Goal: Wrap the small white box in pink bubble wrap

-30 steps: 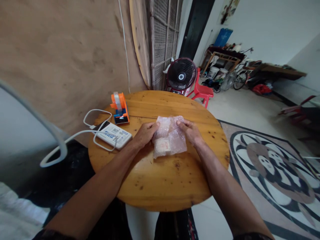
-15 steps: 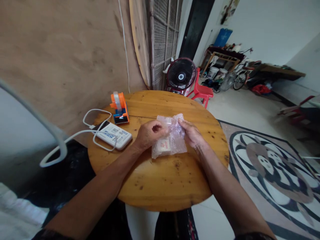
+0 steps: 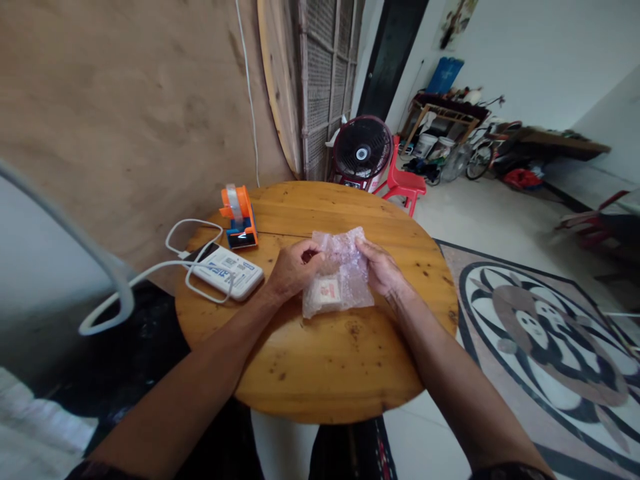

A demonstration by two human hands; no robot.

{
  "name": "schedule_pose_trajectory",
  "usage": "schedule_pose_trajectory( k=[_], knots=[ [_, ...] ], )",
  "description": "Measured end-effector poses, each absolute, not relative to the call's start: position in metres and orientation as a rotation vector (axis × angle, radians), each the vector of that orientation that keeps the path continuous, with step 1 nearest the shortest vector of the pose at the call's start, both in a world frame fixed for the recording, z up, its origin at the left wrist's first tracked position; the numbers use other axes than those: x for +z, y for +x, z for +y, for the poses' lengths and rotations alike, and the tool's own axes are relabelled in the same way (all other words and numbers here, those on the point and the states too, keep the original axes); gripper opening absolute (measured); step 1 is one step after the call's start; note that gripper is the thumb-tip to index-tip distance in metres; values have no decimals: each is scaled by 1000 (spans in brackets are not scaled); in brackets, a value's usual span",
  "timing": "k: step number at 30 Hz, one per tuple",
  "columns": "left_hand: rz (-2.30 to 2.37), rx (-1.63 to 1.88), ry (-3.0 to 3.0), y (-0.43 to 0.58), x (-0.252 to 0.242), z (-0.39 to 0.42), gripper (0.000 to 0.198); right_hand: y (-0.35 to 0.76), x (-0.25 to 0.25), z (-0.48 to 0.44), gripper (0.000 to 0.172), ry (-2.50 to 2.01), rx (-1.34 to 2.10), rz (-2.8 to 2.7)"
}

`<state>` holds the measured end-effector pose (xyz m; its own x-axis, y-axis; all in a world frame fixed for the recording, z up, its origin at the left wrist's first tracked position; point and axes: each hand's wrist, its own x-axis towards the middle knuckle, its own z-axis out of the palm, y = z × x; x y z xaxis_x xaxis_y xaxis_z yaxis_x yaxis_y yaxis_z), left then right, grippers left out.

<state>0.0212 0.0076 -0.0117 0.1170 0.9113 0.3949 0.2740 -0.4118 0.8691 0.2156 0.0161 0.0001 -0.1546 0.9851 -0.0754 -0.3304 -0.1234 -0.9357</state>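
A clear bubble-wrap bag [image 3: 354, 283] lies on the round wooden table [image 3: 320, 373] in front of me. Inside its lower left part shows a small whitish box [image 3: 327, 291] with red print. My left hand [image 3: 296, 270] pinches the bag's upper left edge between thumb and forefinger. On the other side, my right hand [image 3: 381, 267] grips the upper right edge, thumb on top; its other fingers are partly hidden behind the plastic. The bag's top edge is spread between both hands.
Left on the table stand an orange and blue tape dispenser [image 3: 241, 217] and a white power bank [image 3: 227, 272] with a looping white cable [image 3: 150, 270]. Beyond the table are a dark fan [image 3: 363, 152] and a red chair [image 3: 407, 181].
My left hand has shifted slightly left, from over the middle of the bag to its left edge. The bag's top now looks more spread and the box shows more fully.
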Motion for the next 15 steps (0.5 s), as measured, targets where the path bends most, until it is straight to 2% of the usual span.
schedule_pose_trajectory(
  k=[10,15],
  knots=[
    [942,1334,1002,13,-9,16,25,221,-5,24,23,-1080,1429,-962],
    [919,1392,875,12,-13,22,27,223,-7,26,22,-1106,1403,-938]
  ],
)
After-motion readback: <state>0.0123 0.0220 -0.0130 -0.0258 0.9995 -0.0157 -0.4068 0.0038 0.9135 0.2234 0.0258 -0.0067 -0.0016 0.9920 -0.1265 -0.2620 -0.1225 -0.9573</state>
